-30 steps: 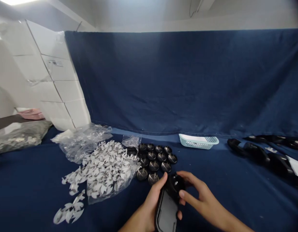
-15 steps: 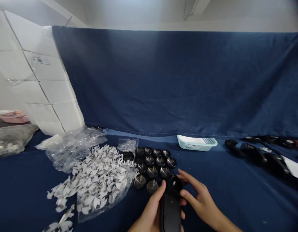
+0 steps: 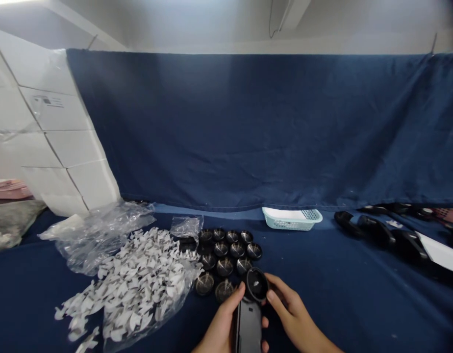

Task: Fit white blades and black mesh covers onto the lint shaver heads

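Note:
My left hand (image 3: 222,319) is wrapped round a long black handle-like body (image 3: 249,327), thumb along its left side and fingertips showing on the right. At the body's top end is a round black cup-shaped part (image 3: 256,285), its hollow face towards me with a small pale spot inside. My right hand (image 3: 291,311) pinches the right rim of that round part between thumb and forefinger. Whether the two pieces are joined I cannot tell. Just beyond lie several round black discs (image 3: 225,266) in rows, with fine pale lines on them.
Left of the discs spreads a heap of small white-grey clips (image 3: 145,279), partly on a clear plastic bag (image 3: 189,287). Crumpled clear plastic (image 3: 101,235) lies behind it. A light-blue basket (image 3: 291,224) stands by the blue curtain (image 3: 248,127). Black parts (image 3: 375,229) lie far right.
The round part has turned, so its hollow face now shows instead of its glossy outside. The body tilted to show a greyer face. The view shifted slightly; both hands keep their hold.

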{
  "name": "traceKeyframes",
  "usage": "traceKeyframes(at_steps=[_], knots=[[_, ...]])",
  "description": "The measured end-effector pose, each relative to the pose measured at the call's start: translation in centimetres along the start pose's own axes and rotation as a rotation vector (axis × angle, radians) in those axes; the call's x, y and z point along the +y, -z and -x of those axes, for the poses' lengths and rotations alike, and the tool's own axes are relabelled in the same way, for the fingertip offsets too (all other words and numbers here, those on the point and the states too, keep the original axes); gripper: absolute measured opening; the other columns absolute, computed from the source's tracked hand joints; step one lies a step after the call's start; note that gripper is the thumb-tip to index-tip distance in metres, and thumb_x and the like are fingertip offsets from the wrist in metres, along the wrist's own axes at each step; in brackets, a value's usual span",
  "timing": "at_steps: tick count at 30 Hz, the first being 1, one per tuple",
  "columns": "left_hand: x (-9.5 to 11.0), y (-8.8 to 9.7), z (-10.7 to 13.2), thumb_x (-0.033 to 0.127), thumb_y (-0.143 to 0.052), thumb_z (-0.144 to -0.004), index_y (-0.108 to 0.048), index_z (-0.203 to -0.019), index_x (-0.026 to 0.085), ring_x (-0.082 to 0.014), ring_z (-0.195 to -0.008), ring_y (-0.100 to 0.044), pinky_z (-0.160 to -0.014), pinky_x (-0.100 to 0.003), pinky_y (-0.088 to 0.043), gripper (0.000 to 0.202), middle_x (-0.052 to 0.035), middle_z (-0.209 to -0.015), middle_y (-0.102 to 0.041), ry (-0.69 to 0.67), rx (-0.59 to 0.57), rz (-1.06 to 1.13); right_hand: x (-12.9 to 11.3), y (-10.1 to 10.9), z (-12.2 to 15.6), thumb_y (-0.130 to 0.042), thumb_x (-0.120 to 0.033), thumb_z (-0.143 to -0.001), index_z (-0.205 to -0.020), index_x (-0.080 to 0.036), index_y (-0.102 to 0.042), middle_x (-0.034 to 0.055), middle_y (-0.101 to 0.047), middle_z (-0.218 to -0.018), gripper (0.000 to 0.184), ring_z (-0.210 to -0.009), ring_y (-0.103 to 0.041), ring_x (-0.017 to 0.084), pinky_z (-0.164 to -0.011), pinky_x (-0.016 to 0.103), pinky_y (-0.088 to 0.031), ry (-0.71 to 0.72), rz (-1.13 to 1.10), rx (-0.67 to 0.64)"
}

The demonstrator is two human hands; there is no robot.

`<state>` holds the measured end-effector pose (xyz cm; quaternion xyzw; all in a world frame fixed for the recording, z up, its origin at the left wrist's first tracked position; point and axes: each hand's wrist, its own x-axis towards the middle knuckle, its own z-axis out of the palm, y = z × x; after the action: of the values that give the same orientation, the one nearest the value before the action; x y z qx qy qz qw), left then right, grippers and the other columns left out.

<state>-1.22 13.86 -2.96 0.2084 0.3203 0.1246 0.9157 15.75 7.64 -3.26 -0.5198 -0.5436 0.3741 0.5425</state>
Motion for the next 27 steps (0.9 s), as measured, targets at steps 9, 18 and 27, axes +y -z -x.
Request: traceKeyframes(at_steps=[9,18,27], knots=[[0.1,-2.0,1.3,0.032,-0.048,-0.088,-0.061,-0.113,0.007,-0.0276,-0.091,-0.064,-0.060,-0.043,-0.057,0.038,-0.0153,-0.108,-0.067,-0.164,-0.155,0.007,-0.2,0.4,-0.1,-0.051,-0.047,-0.094,-0.122,-0.022,-0.059,0.0048,-0.067,-0.095,0.038,-0.093,-0.062,0.021,-0.090,0.034,-0.047,-0.020,-0.114,0.075],[0.0,-2.1,0.5,0.024,-0.059,-0.084,-0.059,-0.113,0.013,-0.0265,-0.086,-0.067,-0.056,-0.039,-0.058,0.031,-0.0127,-0.109,-0.066,-0.283,0.053,-0.079,0.0,0.4,-0.3,-0.056,-0.047,-0.091,-0.122,-0.023,-0.058,0.0059,-0.065,-0.107,0.039,-0.085,-0.065,0.019,-0.078,0.033,-0.053,0.044,-0.178,0.076],[-0.5,-3.6,1.7,0.067,-0.037,-0.089,-0.058,-0.115,0.017,-0.0285,-0.075,-0.070,-0.043,-0.039,-0.059,0.060,-0.0117,-0.098,-0.067,-0.078,-0.273,-0.168,-1.0,0.7,0.8,-0.073,-0.037,-0.075,-0.131,-0.027,-0.049,0.0067,-0.063,-0.118,0.062,-0.096,-0.065,0.025,-0.062,0.030,-0.059,0.027,-0.171,0.017]])
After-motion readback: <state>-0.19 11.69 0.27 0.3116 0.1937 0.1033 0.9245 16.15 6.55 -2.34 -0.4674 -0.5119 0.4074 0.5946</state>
